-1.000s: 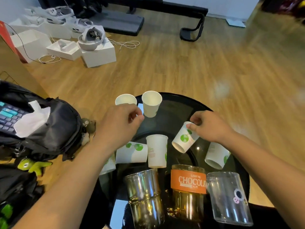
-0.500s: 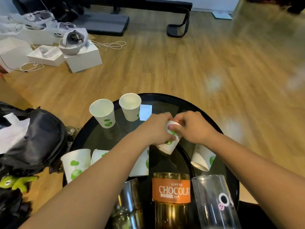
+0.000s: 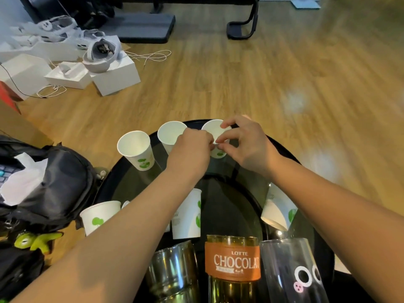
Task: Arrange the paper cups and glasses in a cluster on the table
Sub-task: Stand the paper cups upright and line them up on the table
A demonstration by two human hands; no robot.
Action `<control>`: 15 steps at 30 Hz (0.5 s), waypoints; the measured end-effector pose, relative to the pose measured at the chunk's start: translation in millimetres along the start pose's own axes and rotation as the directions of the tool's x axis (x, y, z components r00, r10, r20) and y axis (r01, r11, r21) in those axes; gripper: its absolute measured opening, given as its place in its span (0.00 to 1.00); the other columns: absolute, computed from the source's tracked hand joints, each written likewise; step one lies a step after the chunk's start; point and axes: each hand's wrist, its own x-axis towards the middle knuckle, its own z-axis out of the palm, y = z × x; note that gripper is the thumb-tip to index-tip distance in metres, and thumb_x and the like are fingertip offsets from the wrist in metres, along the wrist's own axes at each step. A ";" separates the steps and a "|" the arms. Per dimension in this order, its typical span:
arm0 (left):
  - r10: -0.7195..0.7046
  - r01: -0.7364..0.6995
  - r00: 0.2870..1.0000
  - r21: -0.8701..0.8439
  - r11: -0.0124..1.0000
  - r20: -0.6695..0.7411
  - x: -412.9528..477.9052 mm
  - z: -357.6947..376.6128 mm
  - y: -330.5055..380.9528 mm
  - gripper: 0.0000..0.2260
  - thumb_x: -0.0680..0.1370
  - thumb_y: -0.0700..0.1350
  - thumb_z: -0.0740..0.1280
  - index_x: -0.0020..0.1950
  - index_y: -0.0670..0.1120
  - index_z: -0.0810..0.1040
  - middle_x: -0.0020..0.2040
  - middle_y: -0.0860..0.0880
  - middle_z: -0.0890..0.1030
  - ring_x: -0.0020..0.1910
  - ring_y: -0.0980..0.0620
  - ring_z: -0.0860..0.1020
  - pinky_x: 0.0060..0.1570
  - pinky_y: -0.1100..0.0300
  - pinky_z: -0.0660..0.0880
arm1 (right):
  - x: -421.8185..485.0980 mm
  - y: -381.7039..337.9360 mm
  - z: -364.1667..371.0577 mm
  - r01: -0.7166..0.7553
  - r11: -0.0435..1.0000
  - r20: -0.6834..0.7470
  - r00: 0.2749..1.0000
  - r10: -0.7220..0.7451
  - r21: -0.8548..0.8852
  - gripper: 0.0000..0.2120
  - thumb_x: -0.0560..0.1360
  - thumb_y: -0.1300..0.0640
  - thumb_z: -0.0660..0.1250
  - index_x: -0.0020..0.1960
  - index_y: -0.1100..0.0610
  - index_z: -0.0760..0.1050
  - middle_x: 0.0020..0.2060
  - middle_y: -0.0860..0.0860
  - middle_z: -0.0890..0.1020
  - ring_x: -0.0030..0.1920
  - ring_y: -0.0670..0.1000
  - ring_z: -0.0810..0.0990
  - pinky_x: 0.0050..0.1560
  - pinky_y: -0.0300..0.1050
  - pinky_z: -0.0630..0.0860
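Observation:
Three white paper cups with green prints stand upright in a row at the far edge of the round black glass table [image 3: 244, 215]: a left cup [image 3: 135, 148], a middle cup [image 3: 170, 134] and a right cup [image 3: 213, 129]. My left hand [image 3: 192, 148] and my right hand [image 3: 246, 145] both pinch the right cup, which rests on the table. Another cup [image 3: 99, 216] stands at the near left, one [image 3: 188, 215] stands near the middle, and one [image 3: 277, 212] lies tilted at the right. Three glasses stand at the front: a shiny one [image 3: 172, 272], one with an orange chocolate label [image 3: 232, 262] and a clear one [image 3: 290, 272].
A black backpack [image 3: 54, 184] with tissue on it sits on the floor against the table's left side. White boxes [image 3: 115, 75] with a headset and cables lie on the wooden floor at the far left. A black chair base [image 3: 240, 29] stands at the back.
Both hands moved the cup from the middle of the table to the far edge, where it now stands upright beside the other two. The camera tilted slightly.

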 end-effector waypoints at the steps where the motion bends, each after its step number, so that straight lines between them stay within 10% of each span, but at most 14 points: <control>1: 0.006 -0.006 1.000 0.013 1.000 0.002 0.7 0.0 1.2 0.10 0.78 0.41 0.67 0.58 0.47 0.82 0.49 0.42 0.81 0.48 0.44 0.78 0.49 0.51 0.77 | 0.2 1.4 0.3 0.006 1.000 -0.012 1.000 -0.006 0.005 0.07 0.74 0.59 0.71 0.49 0.59 0.84 0.56 0.55 0.78 0.59 0.52 0.72 0.55 0.37 0.65; 15: 0.100 -0.104 0.974 -0.009 0.994 -0.204 -13.5 -18.6 10.2 0.18 0.74 0.51 0.70 0.63 0.52 0.74 0.55 0.49 0.81 0.49 0.47 0.79 0.44 0.50 0.76 | -40.1 14.0 -55.8 -0.068 0.996 -0.129 0.989 0.075 0.058 0.13 0.72 0.54 0.73 0.55 0.55 0.80 0.49 0.49 0.80 0.49 0.48 0.78 0.47 0.40 0.74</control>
